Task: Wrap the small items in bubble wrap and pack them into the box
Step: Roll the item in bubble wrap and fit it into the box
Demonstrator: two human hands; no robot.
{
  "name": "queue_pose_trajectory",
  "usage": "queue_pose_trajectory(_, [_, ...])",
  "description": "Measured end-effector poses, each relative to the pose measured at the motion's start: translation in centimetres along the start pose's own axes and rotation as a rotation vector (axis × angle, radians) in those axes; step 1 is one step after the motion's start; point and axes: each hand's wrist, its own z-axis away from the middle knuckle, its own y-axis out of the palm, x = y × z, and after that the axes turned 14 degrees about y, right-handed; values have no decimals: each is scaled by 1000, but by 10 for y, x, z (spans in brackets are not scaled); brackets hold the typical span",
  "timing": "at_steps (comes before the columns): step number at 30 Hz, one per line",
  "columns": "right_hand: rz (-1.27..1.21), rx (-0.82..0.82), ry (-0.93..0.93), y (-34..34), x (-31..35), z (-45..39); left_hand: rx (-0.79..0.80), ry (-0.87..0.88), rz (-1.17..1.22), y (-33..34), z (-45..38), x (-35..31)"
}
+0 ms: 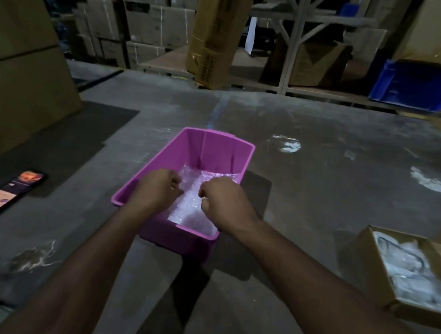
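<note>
- Pink plastic box [217,150] sits in the middle of your tabletop [340,142], its long axis running from the near edge away from you and leaning a little to the right at the far end; the open top faces up.
- Bubble wrap [191,204] lies along the floor of that box, following the same long axis.
- Grey, scuffed tabletop carries a lit phone [9,193] at your far left, and an open cardboard box [375,269] with clear wrapped items at your far right, well apart from the pink one.
- Behind the tabletop you face stacked cartons, metal shelving and a blue crate [418,85] in dim light.
- Your left hand [156,189] is inside the box by its left wall, fingers curled into a grip on the bubble wrap.
- Your right hand [223,200] is just beside it, fingers curled and pinching the wrap too; the sheet lies under and between both grips.
</note>
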Motion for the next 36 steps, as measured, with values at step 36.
queue_pose_trajectory(36, [-720,-293,241,-32,-4,-21,-383,293,701,-58,-26,-10])
